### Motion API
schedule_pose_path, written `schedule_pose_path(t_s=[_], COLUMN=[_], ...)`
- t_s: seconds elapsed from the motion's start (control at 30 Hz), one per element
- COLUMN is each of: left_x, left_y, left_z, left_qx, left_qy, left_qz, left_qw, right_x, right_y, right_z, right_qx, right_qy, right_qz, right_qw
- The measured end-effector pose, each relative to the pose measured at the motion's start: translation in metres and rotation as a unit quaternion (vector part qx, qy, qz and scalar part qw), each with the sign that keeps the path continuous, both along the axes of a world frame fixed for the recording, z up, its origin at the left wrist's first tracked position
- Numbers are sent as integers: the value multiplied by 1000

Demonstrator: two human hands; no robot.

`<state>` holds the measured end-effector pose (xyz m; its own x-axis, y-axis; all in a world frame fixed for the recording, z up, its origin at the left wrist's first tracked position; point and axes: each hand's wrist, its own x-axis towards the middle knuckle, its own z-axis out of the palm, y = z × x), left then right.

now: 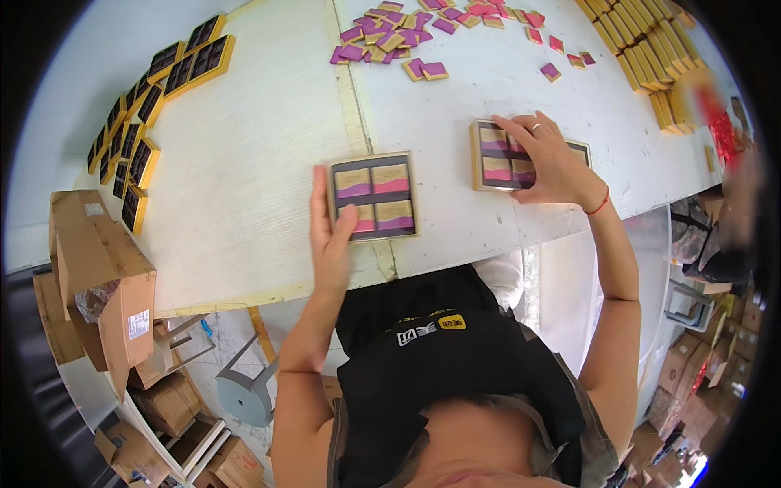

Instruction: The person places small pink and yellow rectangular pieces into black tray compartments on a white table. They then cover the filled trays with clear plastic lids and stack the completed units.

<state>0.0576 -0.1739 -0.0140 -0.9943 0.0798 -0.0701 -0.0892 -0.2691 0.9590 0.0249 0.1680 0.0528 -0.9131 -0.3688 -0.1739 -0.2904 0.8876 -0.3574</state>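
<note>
On the table in front of me lies a shallow gold-edged box (415,195) with a dark tray in it. Its compartments hold small square packets (390,179) in gold with pink and purple bands. My left hand (332,236) grips this box at its left side, the thumb bent over the near left packet. To the right sits a second gold box (475,154) with similar packets (495,168). Spanning it from above is my right hand (549,163), fingers at the far edge and thumb at the near edge. The hand hides much of that box's right part.
Loose purple and gold packets (390,37) are heaped at the far side, with pink ones (484,10) beside them. Gold boxes with dark trays (187,65) line the far left. Stacked gold boxes (651,57) stand far right. Cardboard cartons (106,276) and a grey stool (244,398) are left of the table.
</note>
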Motion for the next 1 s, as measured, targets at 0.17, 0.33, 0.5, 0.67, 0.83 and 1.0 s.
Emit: schedule_pose_path(t_s=[0.17, 0.33, 0.5, 0.67, 0.83, 1.0], left_x=[-4, -5, 0, -1, -1, 3], left_y=[25, 43, 33, 50, 63, 53], left_z=[-8, -17, -21, -16, -20, -33], left_qx=[95, 175, 51, 108, 156, 188], left_qy=[13, 36, 41, 38, 31, 37], left_qz=[53, -9, -50, -78, -77, -75], left_qw=[994, 984, 997, 990, 984, 978], right_x=[-9, 18, 46, 55, 34, 18], right_y=[-38, -96, 42, 114, 60, -32], right_z=[36, 7, 23, -17, 38, 53], right_qx=[-289, -185, 1, -168, -341, -266], right_qy=[156, 190, 113, 4, 189, 185], right_qz=[30, 122, -14, -110, -28, 175], right_qw=[944, 956, 993, 980, 921, 930])
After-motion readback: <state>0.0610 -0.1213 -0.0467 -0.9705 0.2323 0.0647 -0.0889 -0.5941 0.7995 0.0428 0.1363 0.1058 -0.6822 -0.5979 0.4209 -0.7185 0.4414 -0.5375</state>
